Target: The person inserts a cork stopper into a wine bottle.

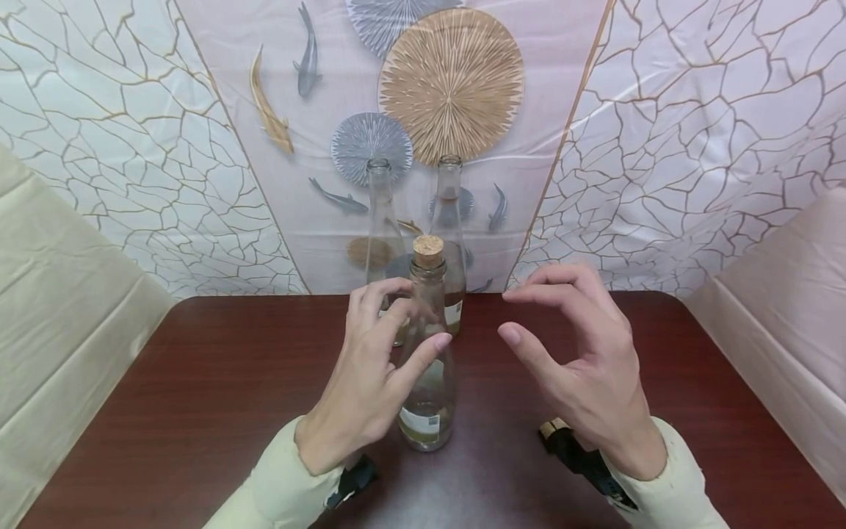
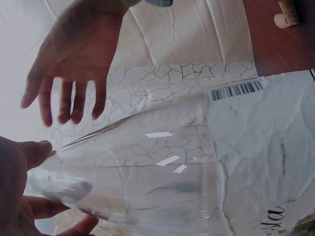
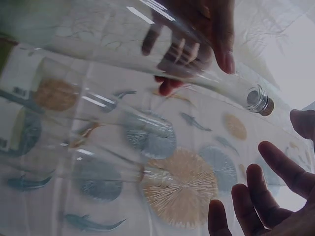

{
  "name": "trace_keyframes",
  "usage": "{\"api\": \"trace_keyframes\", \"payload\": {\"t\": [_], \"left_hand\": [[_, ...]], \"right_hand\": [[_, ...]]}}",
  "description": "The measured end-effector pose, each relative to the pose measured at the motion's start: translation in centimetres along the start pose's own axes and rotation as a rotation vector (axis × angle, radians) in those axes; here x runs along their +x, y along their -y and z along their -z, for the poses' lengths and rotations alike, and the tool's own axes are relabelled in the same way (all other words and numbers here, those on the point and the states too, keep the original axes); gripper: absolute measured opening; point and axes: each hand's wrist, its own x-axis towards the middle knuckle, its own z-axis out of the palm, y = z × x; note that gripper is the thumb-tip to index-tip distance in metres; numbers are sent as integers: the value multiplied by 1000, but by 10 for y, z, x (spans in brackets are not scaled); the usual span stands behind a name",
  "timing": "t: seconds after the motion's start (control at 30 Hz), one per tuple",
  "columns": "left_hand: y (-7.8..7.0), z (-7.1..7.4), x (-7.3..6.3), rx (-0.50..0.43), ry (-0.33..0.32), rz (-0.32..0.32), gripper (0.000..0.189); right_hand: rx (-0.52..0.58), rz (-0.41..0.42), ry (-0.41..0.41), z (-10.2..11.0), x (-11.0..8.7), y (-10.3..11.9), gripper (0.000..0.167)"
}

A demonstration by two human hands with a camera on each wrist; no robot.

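A clear glass bottle (image 1: 428, 382) stands upright in front of me, with a white label (image 2: 266, 142) on its lower part. A cork (image 1: 428, 250) sits in its mouth; in the right wrist view the cork (image 3: 267, 106) shows at the neck's end. My left hand (image 1: 370, 360) holds the bottle below the neck, fingers curled behind the glass and thumb in front. To the right, my right hand (image 1: 588, 353) is held in the air, fingers loosely bent, apart from the bottle and holding nothing.
Behind stand two more clear bottles, the left one (image 1: 381, 220) and the right one (image 1: 451, 220), both uncorked. Loose corks (image 1: 554, 426) lie on the dark red table (image 1: 218, 397) by my right wrist. Patterned cloth (image 1: 661, 132) hangs behind the table.
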Motion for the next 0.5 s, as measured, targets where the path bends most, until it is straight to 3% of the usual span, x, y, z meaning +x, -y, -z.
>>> {"api": "trace_keyframes", "payload": {"t": [0.5], "left_hand": [[10, 12, 6, 15, 5, 63, 17]], "right_hand": [[-133, 59, 120, 13, -25, -27, 25]]}}
